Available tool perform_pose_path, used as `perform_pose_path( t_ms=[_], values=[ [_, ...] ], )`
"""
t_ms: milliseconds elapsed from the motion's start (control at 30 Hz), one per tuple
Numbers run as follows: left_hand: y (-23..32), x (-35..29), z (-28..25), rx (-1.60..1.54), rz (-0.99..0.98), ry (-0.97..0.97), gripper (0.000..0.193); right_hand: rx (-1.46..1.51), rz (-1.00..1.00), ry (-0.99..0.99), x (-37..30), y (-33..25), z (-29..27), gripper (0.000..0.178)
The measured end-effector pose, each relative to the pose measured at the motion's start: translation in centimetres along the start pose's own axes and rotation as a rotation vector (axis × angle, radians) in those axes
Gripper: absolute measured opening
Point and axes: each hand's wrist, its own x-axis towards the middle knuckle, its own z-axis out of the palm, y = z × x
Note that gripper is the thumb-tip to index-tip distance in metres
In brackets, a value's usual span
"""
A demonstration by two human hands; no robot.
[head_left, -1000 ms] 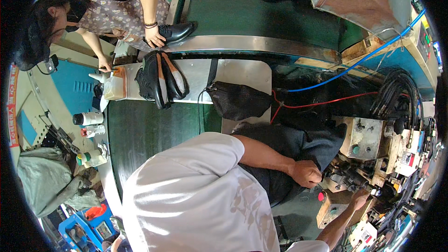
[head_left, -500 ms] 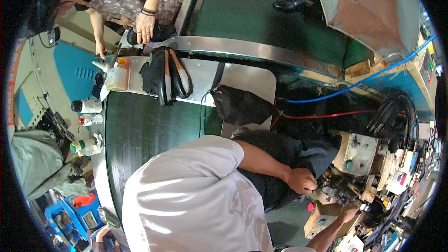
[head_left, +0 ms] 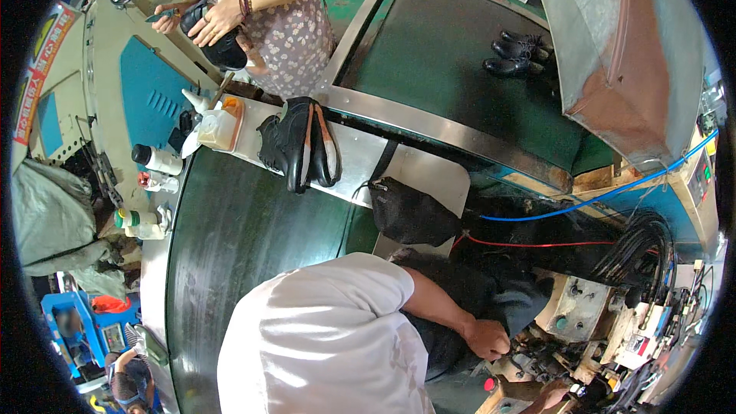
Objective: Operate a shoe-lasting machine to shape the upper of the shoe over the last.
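My left hand (head_left: pixel 487 340) is curled into a fist at the end of my dark trouser leg (head_left: pixel 510 303), beside the machine. Its fingers are closed, and what they hold, if anything, is hidden. Low at the picture's edge, my right hand (head_left: pixel 548 397) shows only in part, near the machine's lower block (head_left: pixel 506 399) with its red button (head_left: pixel 489 385). I cannot make out its fingers. Above both hands sits the machine's worn, pale block (head_left: pixel 571 307) with bolts in its face. A black pouch-like thing (head_left: pixel 410 211) lies just beyond my leg.
Black shoes (head_left: pixel 295 146) stand on a metal ledge by a dark green conveyor belt (head_left: pixel 238 222). Bottles (head_left: pixel 157 159) line its left edge. A co-worker in a floral apron (head_left: pixel 284 38) holds a black shoe (head_left: pixel 218 38). Blue hose (head_left: pixel 598 205) and black cables (head_left: pixel 640 245) run at right.
The view has shifted, and most things sit lower in the picture. My right hand is now mostly cut off below. The co-worker's shoe has come up off the ledge.
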Motion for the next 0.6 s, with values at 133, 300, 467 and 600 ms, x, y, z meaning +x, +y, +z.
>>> perform_pose_path(
  t_ms=[133,300,467,600],
  values=[
    [0.3,-1.9,-2.6,0.049,-0.090,0.021,0.030,0.084,-0.086,-0.079,-4.1,-11.6,-0.5,0.055],
    [1.2,-0.9,-2.6,0.005,-0.038,0.026,0.028,0.075,-0.051,-0.030,-6.2,-12.0,-4.1,0.056],
    [-0.2,-1.6,-0.9,0.049,-0.053,0.061,0.028,0.079,-0.070,-0.025,-7.5,-14.0,-5.6,0.057],
    [1.1,-0.8,-2.6,0.042,-0.031,0.073,0.029,0.073,-0.063,-0.024,-8.3,-13.7,-5.9,0.058]
  ],
)
